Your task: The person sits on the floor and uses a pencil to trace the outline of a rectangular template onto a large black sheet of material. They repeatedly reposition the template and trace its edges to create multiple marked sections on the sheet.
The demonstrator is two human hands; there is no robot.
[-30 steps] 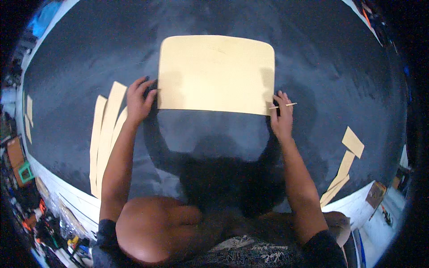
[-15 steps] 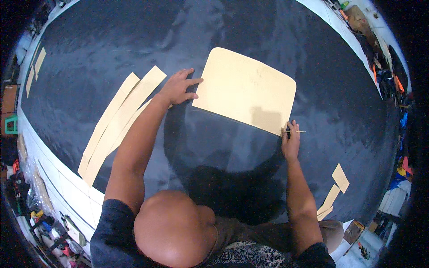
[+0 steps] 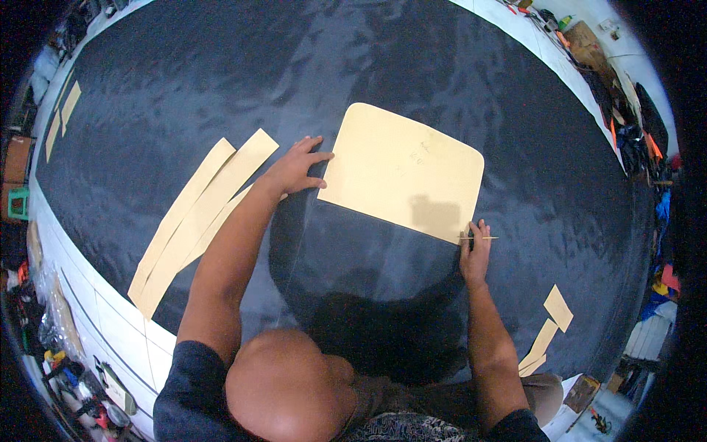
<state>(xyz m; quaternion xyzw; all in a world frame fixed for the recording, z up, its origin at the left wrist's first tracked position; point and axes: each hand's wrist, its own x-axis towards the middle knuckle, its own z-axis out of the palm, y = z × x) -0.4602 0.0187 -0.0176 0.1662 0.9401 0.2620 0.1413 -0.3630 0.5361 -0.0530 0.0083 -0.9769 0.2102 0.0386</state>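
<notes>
A cream pattern piece (image 3: 401, 166) with two rounded far corners lies flat on a large black glossy sheet (image 3: 346, 258). My left hand (image 3: 296, 168) is open beside its left edge, fingers spread, the tips at the edge. At the near right corner, my right hand (image 3: 475, 258) is closed on a thin pale stick (image 3: 492, 237). The stick lies crosswise between the fingers; its exact kind is too small to tell. Faint handwriting marks the pattern piece, and a shadow falls on its near right part.
Long cream strips (image 3: 202, 202) lie left of the pattern piece, partly under my left arm. Smaller cream pieces (image 3: 558, 309) rest at the near right, and more narrow pieces (image 3: 70, 103) at the far left. Assorted clutter, including a green stool (image 3: 18, 204), stands around the sheet.
The whole scene sits slightly lower in the picture, as the view has shifted. Both hands keep their places at the pattern piece, and the stick stays in my right hand.
</notes>
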